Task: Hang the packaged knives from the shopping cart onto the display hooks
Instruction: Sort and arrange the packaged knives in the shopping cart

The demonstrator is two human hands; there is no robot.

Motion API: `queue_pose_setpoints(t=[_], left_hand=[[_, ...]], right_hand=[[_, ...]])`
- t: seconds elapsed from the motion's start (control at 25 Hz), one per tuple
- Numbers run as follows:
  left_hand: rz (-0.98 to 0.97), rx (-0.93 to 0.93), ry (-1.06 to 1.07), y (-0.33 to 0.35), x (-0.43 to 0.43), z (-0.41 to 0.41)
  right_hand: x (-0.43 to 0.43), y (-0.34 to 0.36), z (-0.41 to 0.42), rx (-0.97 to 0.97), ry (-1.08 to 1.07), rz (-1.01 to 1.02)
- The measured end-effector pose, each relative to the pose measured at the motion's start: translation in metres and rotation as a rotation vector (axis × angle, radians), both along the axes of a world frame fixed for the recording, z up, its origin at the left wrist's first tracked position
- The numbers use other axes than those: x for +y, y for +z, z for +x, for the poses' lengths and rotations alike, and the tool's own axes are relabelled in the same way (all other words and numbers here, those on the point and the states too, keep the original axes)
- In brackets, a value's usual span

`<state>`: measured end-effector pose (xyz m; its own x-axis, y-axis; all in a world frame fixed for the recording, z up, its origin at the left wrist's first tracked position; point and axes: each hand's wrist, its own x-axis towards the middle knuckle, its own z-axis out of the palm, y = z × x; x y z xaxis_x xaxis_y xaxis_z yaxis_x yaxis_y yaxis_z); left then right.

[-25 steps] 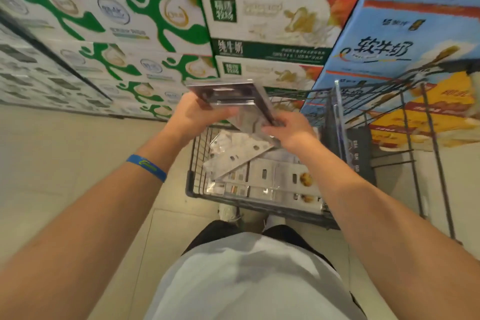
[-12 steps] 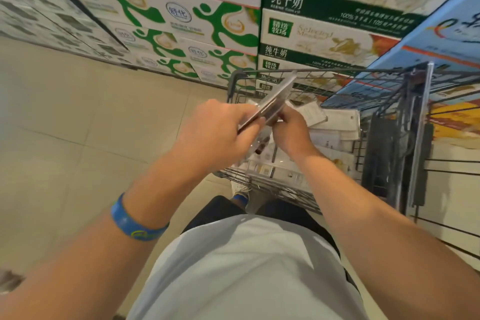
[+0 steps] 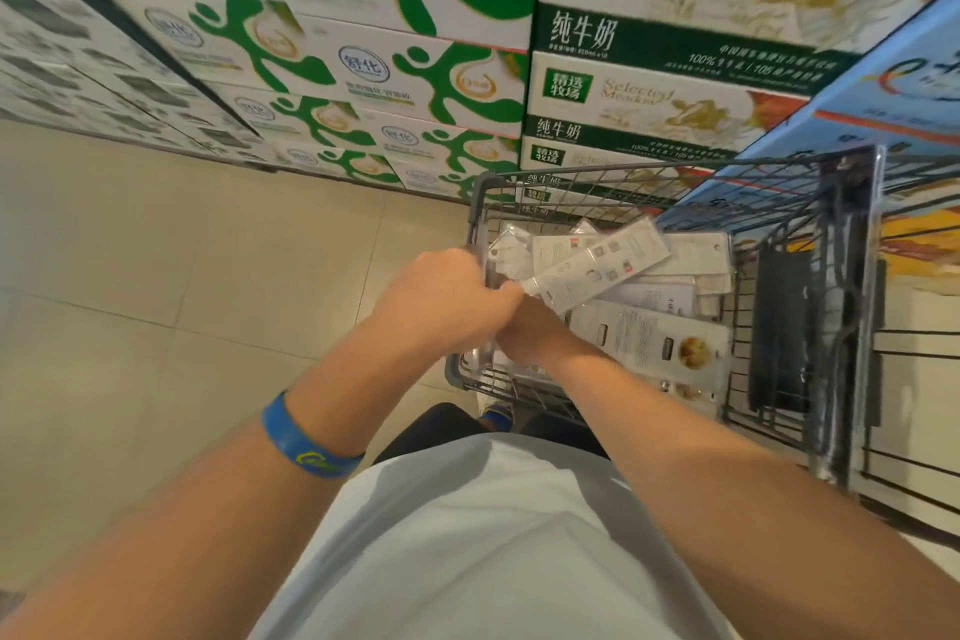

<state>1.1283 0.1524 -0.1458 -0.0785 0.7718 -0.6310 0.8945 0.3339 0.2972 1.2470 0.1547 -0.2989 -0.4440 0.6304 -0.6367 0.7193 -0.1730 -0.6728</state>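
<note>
Beige tiled floor, stacked milk boxes, cart

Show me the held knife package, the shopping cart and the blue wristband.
held knife package (image 3: 597, 265), head view, middle of its card.
shopping cart (image 3: 852, 327), head view, right side frame.
blue wristband (image 3: 301, 437), head view, band's outer face.

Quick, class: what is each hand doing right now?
Left hand: closed, holding a packaged knife over the cart.
Right hand: cannot tell; its fingers are hidden behind the other hand.
</note>
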Motion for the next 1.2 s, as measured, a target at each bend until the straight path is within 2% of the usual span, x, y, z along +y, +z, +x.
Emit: queue_pose_setpoints(t=[0.08, 0.16, 0.28, 0.44, 0.56, 0.64, 0.76, 0.84, 0.92, 1.04, 1.2], left_hand=[[-0.031, 0.050, 0.083, -0.004, 0.003, -0.004], [-0.029, 0.050, 0.131, -0.002, 0.003, -0.019], [0.047, 0.128, 0.087, 0.007, -0.017, -0.042], [0.140, 0.152, 0.061, -0.010, -0.024, -0.028], [0.073, 0.172, 0.012, -0.048, -0.016, -0.004], [0.019, 0.198, 0.051, -0.070, -0.018, 0.002], [0.073, 0.284, 0.112, -0.086, -0.022, -0.013], [0.064, 0.304, 0.126, -0.087, -0.024, -0.023], [0.038, 0.268, 0.137, -0.085, -0.025, -0.021], [0.113, 0.215, 0.152, -0.080, -0.024, -0.008], [0.171, 0.211, 0.075, -0.071, -0.025, -0.004]], right_hand=[[-0.013, -0.001, 0.003, 0.021, 0.080, -0.087], [-0.024, -0.014, 0.018, -0.058, 0.139, -0.117], [-0.033, -0.037, 0.057, -0.275, 0.063, -0.004], [-0.012, -0.063, 0.090, -0.550, 0.248, 0.146], [0.013, -0.082, 0.075, -0.601, 0.456, 0.231], [0.021, -0.098, 0.058, -0.607, 0.549, 0.271], [0.020, -0.121, 0.054, -0.687, 0.649, 0.243], [0.015, -0.130, 0.063, -0.733, 0.697, 0.200], [0.005, -0.134, 0.076, -0.766, 0.715, 0.240], [-0.005, -0.138, 0.090, -0.837, 0.741, 0.333], [-0.011, -0.138, 0.110, -0.978, 0.772, 0.359]])
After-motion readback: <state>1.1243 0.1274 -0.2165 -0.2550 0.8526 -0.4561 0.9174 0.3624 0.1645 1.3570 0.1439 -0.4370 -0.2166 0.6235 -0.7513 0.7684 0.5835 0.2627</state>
